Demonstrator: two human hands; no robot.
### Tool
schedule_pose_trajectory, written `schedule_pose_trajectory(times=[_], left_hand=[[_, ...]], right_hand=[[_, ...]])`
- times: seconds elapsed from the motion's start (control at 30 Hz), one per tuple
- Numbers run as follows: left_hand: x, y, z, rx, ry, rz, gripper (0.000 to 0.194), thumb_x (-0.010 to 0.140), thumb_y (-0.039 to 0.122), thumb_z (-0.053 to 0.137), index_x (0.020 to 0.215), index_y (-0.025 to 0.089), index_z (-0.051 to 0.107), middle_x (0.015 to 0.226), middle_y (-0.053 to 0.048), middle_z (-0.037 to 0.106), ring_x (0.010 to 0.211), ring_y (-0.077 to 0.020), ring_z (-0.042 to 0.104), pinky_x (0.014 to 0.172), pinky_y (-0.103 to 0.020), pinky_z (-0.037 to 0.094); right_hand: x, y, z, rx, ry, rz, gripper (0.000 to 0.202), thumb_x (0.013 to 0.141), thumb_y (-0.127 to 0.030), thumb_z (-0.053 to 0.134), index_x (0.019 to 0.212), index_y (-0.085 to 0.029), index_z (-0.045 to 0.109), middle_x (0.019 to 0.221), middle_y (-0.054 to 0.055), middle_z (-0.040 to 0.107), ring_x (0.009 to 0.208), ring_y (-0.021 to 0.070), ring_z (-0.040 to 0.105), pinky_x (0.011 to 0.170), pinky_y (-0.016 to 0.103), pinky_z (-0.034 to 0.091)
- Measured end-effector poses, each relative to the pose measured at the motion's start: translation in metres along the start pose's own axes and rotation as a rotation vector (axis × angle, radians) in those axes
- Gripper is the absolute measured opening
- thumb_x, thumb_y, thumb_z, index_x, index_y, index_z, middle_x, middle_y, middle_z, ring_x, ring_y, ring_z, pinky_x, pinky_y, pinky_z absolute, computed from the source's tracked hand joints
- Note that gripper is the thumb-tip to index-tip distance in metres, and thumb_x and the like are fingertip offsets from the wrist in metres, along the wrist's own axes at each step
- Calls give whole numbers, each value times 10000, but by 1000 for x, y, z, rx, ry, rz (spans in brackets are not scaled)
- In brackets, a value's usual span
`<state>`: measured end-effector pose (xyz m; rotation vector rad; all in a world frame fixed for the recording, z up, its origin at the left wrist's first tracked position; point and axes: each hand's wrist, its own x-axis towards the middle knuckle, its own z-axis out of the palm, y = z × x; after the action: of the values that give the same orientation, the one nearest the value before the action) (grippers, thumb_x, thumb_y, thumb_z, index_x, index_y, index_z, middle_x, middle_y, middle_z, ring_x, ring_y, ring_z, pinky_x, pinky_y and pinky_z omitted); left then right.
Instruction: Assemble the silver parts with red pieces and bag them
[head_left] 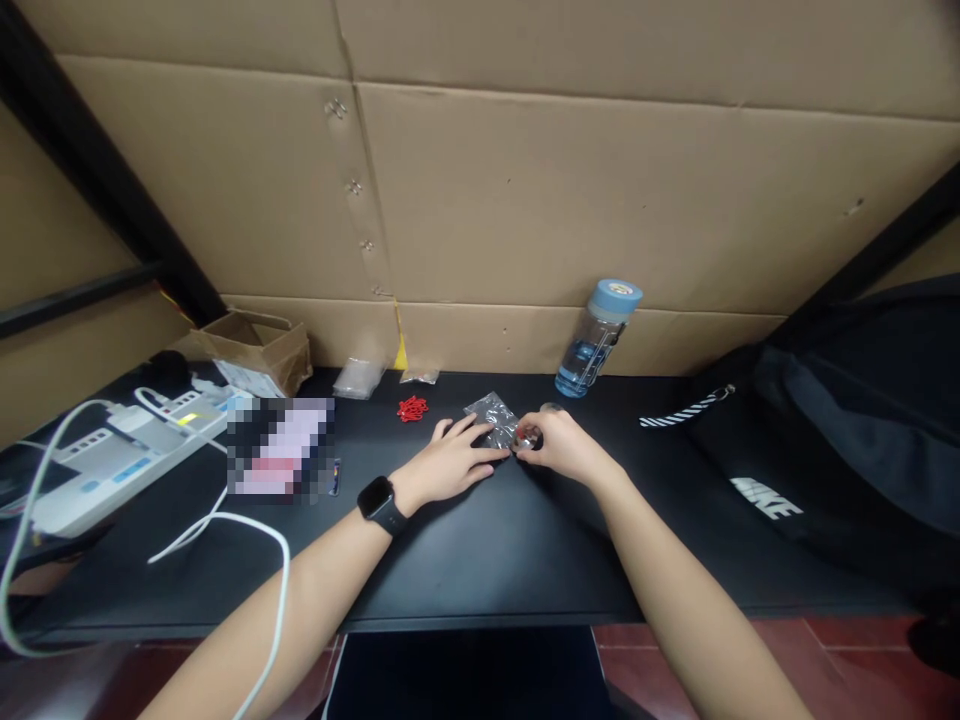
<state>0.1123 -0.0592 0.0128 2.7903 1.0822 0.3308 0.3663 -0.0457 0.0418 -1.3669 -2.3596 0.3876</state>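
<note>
A small clear plastic bag (493, 415) lies on the black desk (495, 550). My left hand (446, 462), wearing a dark watch at the wrist, rests flat with its fingers spread, the fingertips on the bag's near side. At the bag's right edge, my right hand (559, 445) is closed in a pinch, with a bit of red and clear plastic showing between thumb and fingers. What exactly it grips is partly hidden by the fingers. A little heap of red pieces (412, 408) sits left of the bag, beyond my left hand.
Behind stand a blue-lidded water bottle (592, 345), a stack of clear bags (358, 378), a small packet (420, 376) and an open cardboard box (259, 350). White power strips (135, 460) with a loose cable are at left. A black bag (810, 470) occupies the right side.
</note>
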Motion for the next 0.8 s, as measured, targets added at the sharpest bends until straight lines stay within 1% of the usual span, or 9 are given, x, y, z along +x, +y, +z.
schedule_pose_trajectory(times=[0.1, 0.27, 0.33, 0.4, 0.5, 0.57, 0.67, 0.8], left_hand=[[-1, -1, 0, -16, 6, 5, 400, 1019, 427, 503, 1413, 459, 563, 1590, -48, 425, 1486, -373, 298, 1116, -621, 283], [-2, -1, -2, -37, 11, 24, 412, 1009, 421, 526, 1418, 464, 558, 1592, -53, 423, 1476, -360, 326, 1119, -605, 298], [-2, 0, -3, -36, 4, 23, 416, 1011, 419, 523, 1423, 468, 550, 1594, -59, 421, 1471, -358, 337, 1112, -612, 302], [-2, 0, -4, -37, 3, 19, 409, 1012, 422, 520, 1417, 462, 558, 1590, -63, 425, 1466, -355, 346, 1110, -612, 302], [-3, -1, -3, -47, 18, 24, 402, 1008, 423, 525, 1406, 450, 572, 1583, -60, 431, 1461, -344, 354, 1123, -592, 295], [-3, -2, -2, -51, 22, 33, 408, 1006, 422, 527, 1411, 451, 566, 1587, -55, 423, 1464, -342, 347, 1127, -583, 293], [-3, -3, -2, -55, 23, 39, 414, 1005, 426, 529, 1417, 453, 560, 1591, -53, 414, 1462, -345, 347, 1123, -578, 297], [-3, -3, -3, -49, 10, 33, 418, 1006, 444, 522, 1422, 451, 556, 1592, -57, 408, 1459, -351, 341, 1109, -587, 301]], right_hand=[[0, 2, 3, 8, -9, 31, 220, 718, -274, 839, 894, -214, 721, 797, 34, 727, 762, 199, 682, 697, 274, 495], [2, -3, 7, 26, -17, 48, 215, 744, -306, 842, 869, -204, 700, 774, 27, 719, 747, 195, 670, 671, 270, 469], [3, -5, 8, 10, -9, 28, 218, 743, -300, 846, 864, -191, 702, 791, 36, 714, 746, 195, 656, 668, 274, 460], [4, -4, 6, -1, -3, -22, 204, 745, -274, 840, 871, -181, 711, 833, 49, 710, 758, 191, 643, 687, 280, 465], [2, 2, 3, 44, -35, -96, 176, 767, -202, 794, 928, -178, 728, 930, 64, 711, 780, 178, 646, 727, 282, 497], [1, 6, 2, 82, -57, -109, 178, 787, -182, 766, 963, -181, 738, 977, 71, 712, 797, 177, 658, 747, 286, 518], [1, 8, 4, 108, -51, -98, 169, 809, -204, 768, 976, -188, 755, 973, 73, 716, 813, 186, 669, 764, 299, 532], [5, 4, 8, 83, -9, -110, 178, 825, -217, 776, 1002, -203, 776, 944, 71, 731, 824, 199, 673, 788, 313, 525]])
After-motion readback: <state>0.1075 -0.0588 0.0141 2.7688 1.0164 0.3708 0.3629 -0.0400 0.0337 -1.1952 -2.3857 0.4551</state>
